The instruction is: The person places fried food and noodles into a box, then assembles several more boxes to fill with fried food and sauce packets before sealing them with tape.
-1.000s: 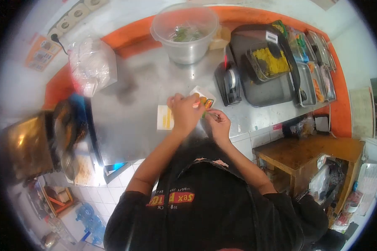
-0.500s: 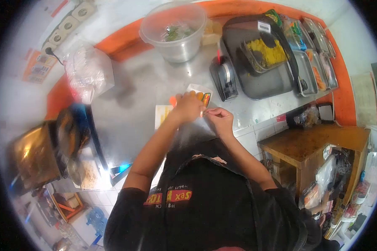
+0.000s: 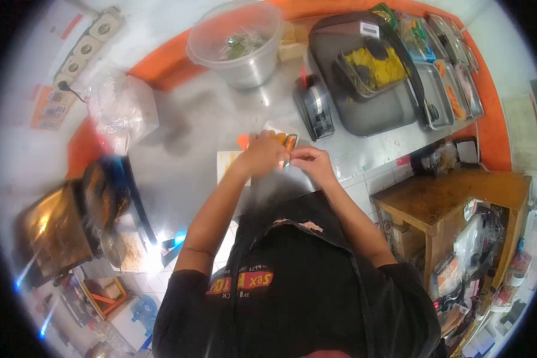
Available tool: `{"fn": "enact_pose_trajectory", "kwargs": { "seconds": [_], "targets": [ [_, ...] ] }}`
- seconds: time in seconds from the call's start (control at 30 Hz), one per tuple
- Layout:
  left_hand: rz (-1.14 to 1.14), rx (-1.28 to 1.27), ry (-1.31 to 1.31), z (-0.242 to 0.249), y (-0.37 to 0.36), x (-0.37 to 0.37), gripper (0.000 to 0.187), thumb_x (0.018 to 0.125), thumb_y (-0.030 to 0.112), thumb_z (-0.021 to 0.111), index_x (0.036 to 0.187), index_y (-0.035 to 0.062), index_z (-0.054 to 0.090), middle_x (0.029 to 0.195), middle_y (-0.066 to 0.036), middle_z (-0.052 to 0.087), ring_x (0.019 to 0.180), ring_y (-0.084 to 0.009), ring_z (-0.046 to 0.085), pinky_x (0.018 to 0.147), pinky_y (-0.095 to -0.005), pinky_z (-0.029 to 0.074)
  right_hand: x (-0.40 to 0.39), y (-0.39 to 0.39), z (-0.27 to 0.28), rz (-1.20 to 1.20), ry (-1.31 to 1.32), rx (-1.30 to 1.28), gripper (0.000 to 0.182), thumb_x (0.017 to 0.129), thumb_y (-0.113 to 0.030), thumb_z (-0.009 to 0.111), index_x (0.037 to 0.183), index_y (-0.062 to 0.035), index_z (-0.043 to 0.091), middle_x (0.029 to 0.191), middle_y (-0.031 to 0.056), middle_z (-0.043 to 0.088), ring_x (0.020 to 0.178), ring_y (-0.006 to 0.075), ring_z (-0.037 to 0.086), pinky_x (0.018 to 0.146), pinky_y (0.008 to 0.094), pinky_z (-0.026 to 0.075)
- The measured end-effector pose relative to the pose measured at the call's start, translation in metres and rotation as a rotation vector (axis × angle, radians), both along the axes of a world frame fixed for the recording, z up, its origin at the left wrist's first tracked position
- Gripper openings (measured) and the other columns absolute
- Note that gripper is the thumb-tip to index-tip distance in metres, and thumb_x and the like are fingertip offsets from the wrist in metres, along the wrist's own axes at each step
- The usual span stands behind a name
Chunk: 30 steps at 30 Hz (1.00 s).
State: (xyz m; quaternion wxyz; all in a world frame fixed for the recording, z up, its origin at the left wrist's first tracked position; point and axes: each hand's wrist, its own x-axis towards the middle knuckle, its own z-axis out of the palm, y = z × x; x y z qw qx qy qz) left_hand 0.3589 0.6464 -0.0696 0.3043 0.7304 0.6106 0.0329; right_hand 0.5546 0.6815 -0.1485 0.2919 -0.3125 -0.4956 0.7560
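On the steel table, a small open box [image 3: 272, 126] holds several orange-brown pieces and a red-and-yellow packet [image 3: 290, 142]. My left hand [image 3: 264, 154] lies over the near side of the box, its fingers bent down on it and partly hidden. Beside it, my right hand [image 3: 311, 162] pinches at the box's near right corner, fingertips close to the packet; what they grip is too small to make out. A flat pale card-like piece [image 3: 227, 164] with yellow marks is left of my left hand, and an orange item [image 3: 243, 141] shows just above that wrist.
A black tape dispenser [image 3: 316, 113] stands right of the box, beside a dark tray [image 3: 380, 119] with a container of yellow food [image 3: 376, 68]. Behind is a clear tub [image 3: 235, 45]. A plastic-wrapped stack [image 3: 122, 113] sits at left, a wooden table [image 3: 453, 194] at lower right.
The view has shifted slightly. Both hands stay at the box, with only small finger movements.
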Motion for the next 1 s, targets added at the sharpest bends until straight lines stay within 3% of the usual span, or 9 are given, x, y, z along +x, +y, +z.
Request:
{"fn": "enact_pose_trajectory", "kwargs": {
  "seconds": [0.17, 0.23, 0.37, 0.43, 0.47, 0.57, 0.63, 0.87, 1.0],
  "targets": [
    [-0.095, 0.152, 0.075, 0.011, -0.013, 0.012, 0.020, 0.082, 0.030, 0.062, 0.091, 0.0145, 0.071, 0.104, -0.010, 0.058, 0.101, -0.0316, 0.049, 0.085, -0.0481, 0.035, -0.008, -0.005, -0.004, -0.054, 0.101, -0.128, 0.035, 0.078, 0.003, 0.070, 0.110, -0.0015, 0.057, 0.103, 0.0063, 0.062, 0.095, 0.0134, 0.060, 0.087, 0.0270, 0.048],
    [0.249, 0.419, -0.205, 0.016, -0.024, 0.015, 0.025, 0.078, 0.026, 0.067, 0.097, 0.0107, 0.069, 0.096, -0.011, 0.060, 0.096, -0.0320, 0.051, 0.085, -0.0479, 0.035, -0.002, 0.000, -0.008, 0.133, 0.177, -0.163, 0.033, 0.083, 0.002, 0.062, 0.114, -0.0027, 0.052, 0.101, 0.0051, 0.061, 0.096, 0.0125, 0.057, 0.088, 0.0262, 0.044],
    [0.169, 0.246, -0.135, 0.008, -0.048, -0.029, 0.027, 0.079, 0.020, 0.068, 0.102, 0.0065, 0.066, 0.085, -0.010, 0.061, 0.090, -0.0259, 0.058, 0.081, -0.0444, 0.042, -0.002, 0.007, 0.011, -0.115, 0.053, -0.066, 0.025, 0.083, -0.001, 0.057, 0.108, -0.0023, 0.053, 0.101, 0.0039, 0.057, 0.102, 0.0145, 0.053, 0.092, 0.0292, 0.040],
    [0.535, -0.109, -0.783, -0.015, -0.058, -0.036, 0.023, 0.082, 0.014, 0.067, 0.102, 0.0020, 0.065, 0.083, -0.007, 0.062, 0.083, -0.0174, 0.062, 0.074, -0.0360, 0.048, 0.002, 0.001, 0.003, -0.286, -0.062, 0.126, 0.026, 0.081, -0.002, 0.061, 0.106, -0.0030, 0.054, 0.102, 0.0055, 0.058, 0.103, 0.0165, 0.053, 0.092, 0.0299, 0.040],
    [0.533, -0.106, -0.781, -0.021, -0.056, -0.033, 0.023, 0.082, 0.014, 0.067, 0.102, 0.0020, 0.065, 0.083, -0.007, 0.062, 0.083, -0.0174, 0.062, 0.074, -0.0360, 0.048, 0.004, -0.002, 0.000, -0.453, -0.177, 0.324, 0.026, 0.079, -0.004, 0.064, 0.103, -0.0037, 0.054, 0.103, 0.0072, 0.058, 0.104, 0.0185, 0.053, 0.092, 0.0306, 0.040],
    [0.948, -0.126, -0.980, -0.040, -0.046, 0.002, 0.019, 0.085, 0.004, 0.065, 0.102, -0.0017, 0.057, 0.094, -0.009, 0.064, 0.087, -0.0155, 0.063, 0.075, -0.0275, 0.051, 0.012, -0.014, 0.026, -0.079, -0.217, 0.623, 0.032, 0.072, -0.008, 0.072, 0.099, -0.0046, 0.055, 0.102, 0.0108, 0.058, 0.106, 0.0235, 0.054, 0.095, 0.0321, 0.039],
    [1.111, -0.075, -1.544, -0.052, -0.036, 0.031, 0.015, 0.086, 0.003, 0.064, 0.099, -0.0015, 0.058, 0.096, -0.013, 0.065, 0.088, -0.0155, 0.062, 0.080, -0.0272, 0.050, 0.006, -0.023, 0.030, -0.139, -0.236, 0.661, 0.034, 0.070, -0.009, 0.075, 0.097, -0.0046, 0.055, 0.101, 0.0116, 0.057, 0.106, 0.0256, 0.054, 0.095, 0.0329, 0.040],
    [0.806, 0.107, -1.194, -0.064, -0.016, 0.050, 0.013, 0.090, 0.004, 0.059, 0.102, -0.0009, 0.058, 0.101, -0.010, 0.065, 0.091, -0.0163, 0.063, 0.083, -0.0290, 0.051, -0.002, -0.009, -0.001, -0.365, -0.134, 0.507, 0.028, 0.070, -0.004, 0.076, 0.090, -0.0027, 0.056, 0.115, 0.0147, 0.059, 0.107, 0.0268, 0.057, 0.092, 0.0340, 0.044],
    [0.885, 0.097, -1.358, -0.062, -0.011, 0.046, 0.010, 0.091, 0.004, 0.058, 0.100, -0.0009, 0.059, 0.103, -0.011, 0.066, 0.093, -0.0164, 0.063, 0.082, -0.0314, 0.052, -0.014, -0.011, 0.002, -0.440, -0.129, 0.497, 0.025, 0.074, -0.003, 0.073, 0.095, -0.0017, 0.059, 0.120, 0.0148, 0.058, 0.112, 0.0257, 0.057, 0.094, 0.0335, 0.044]
  ]
}}
